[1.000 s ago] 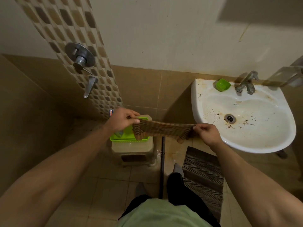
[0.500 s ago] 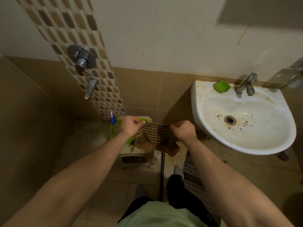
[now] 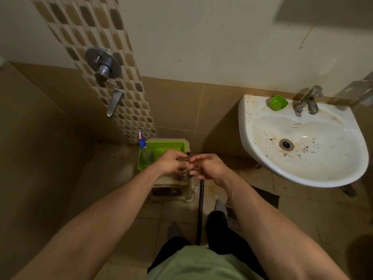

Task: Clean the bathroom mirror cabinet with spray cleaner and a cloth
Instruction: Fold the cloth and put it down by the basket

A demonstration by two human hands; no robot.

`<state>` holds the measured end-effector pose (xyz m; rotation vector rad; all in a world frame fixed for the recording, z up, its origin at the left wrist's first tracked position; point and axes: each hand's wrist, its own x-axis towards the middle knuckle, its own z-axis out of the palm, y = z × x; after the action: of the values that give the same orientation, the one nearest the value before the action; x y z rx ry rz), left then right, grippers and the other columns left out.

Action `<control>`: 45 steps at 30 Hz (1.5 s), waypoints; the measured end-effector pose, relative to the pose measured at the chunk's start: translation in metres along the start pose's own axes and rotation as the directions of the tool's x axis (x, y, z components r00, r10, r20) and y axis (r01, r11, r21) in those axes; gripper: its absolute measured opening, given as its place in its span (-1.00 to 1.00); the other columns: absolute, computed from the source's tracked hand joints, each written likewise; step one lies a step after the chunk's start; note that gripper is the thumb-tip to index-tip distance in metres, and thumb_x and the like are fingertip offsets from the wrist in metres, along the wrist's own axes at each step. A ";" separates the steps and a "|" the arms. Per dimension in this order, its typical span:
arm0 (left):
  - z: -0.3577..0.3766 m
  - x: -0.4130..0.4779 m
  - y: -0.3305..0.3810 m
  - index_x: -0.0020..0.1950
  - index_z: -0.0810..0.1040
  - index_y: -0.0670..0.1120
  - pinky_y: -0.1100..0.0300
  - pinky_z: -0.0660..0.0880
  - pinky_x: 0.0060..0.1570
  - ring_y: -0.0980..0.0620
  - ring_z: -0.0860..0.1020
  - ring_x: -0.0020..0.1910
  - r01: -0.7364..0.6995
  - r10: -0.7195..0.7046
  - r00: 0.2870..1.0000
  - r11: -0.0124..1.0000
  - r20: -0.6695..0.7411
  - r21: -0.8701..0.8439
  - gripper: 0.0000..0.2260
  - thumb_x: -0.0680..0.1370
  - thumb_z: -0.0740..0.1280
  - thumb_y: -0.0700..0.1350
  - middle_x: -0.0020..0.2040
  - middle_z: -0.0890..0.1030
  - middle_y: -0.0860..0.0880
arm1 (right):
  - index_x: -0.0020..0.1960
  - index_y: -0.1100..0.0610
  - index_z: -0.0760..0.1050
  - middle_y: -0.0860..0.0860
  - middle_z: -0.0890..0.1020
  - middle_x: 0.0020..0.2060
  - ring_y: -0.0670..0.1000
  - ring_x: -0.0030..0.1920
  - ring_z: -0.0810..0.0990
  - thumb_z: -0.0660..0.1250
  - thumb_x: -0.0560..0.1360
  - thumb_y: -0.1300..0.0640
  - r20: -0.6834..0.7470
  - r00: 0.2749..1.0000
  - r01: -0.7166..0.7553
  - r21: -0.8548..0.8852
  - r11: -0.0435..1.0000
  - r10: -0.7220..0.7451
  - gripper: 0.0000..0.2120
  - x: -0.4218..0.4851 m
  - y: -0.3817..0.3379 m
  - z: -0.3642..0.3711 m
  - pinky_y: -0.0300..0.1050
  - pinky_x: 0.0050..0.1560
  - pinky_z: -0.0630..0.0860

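Note:
A brown checked cloth (image 3: 183,173) is bunched between my two hands, most of it hidden by them. My left hand (image 3: 169,163) grips its top edge and my right hand (image 3: 207,168) meets it there, fingers pinching the same fold. Both hands hover over a green tray (image 3: 161,147) on a small beige stool (image 3: 171,188). A clear spray bottle with a blue nozzle (image 3: 144,148) leans in the tray's left side. The mirror cabinet is out of view.
A stained white sink (image 3: 302,142) with a tap (image 3: 307,100) and a green soap dish (image 3: 277,102) juts out at the right. A shower valve (image 3: 103,65) is on the tiled strip at the left. A dark rod (image 3: 200,209) and a mat (image 3: 262,197) lie by my feet.
The cloth was stretched wide between my hands. My right hand has since swung left to meet my left hand, folding the cloth into a small bunch.

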<state>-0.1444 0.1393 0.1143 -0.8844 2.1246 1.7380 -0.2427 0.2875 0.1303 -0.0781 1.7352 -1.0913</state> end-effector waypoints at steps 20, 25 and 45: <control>-0.024 -0.005 -0.001 0.14 0.67 0.01 0.12 0.58 -0.02 0.03 0.63 -0.03 -0.101 0.247 0.961 0.732 -0.125 0.674 -0.82 0.60 0.36 -0.18 -0.01 0.70 0.03 | -0.02 0.02 0.54 -0.03 0.64 -0.17 0.00 -0.15 0.63 0.42 0.56 0.01 -0.108 0.907 0.179 -0.777 0.604 -0.407 -0.90 0.004 0.013 -0.049 0.10 -0.03 0.64; -0.054 -0.017 0.030 -0.05 0.69 0.00 0.19 0.50 -0.06 0.07 0.66 -0.08 -0.218 0.233 0.972 0.921 -0.007 0.322 -0.91 0.55 0.47 -0.19 -0.13 0.70 0.04 | 0.02 0.11 0.57 0.10 0.70 -0.08 0.08 -0.04 0.69 0.42 0.57 0.12 -0.001 0.900 0.368 -0.533 0.762 -0.436 -0.93 -0.024 -0.034 -0.072 0.04 0.02 0.61; -0.004 -0.024 -0.044 0.24 0.61 -0.22 -0.01 0.60 0.16 -0.13 0.67 0.12 0.204 -0.290 0.952 0.841 -0.100 -0.501 -0.78 0.59 0.43 -0.24 0.14 0.70 -0.18 | 0.21 0.19 0.63 0.14 0.73 0.08 0.07 0.05 0.70 0.43 0.58 0.09 0.016 0.990 -0.136 0.375 0.917 0.140 -0.74 0.005 0.061 -0.023 0.04 0.22 0.56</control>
<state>-0.0983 0.1381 0.0938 -1.4185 1.5743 2.1511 -0.2367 0.3353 0.0854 0.2872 1.4879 -1.2997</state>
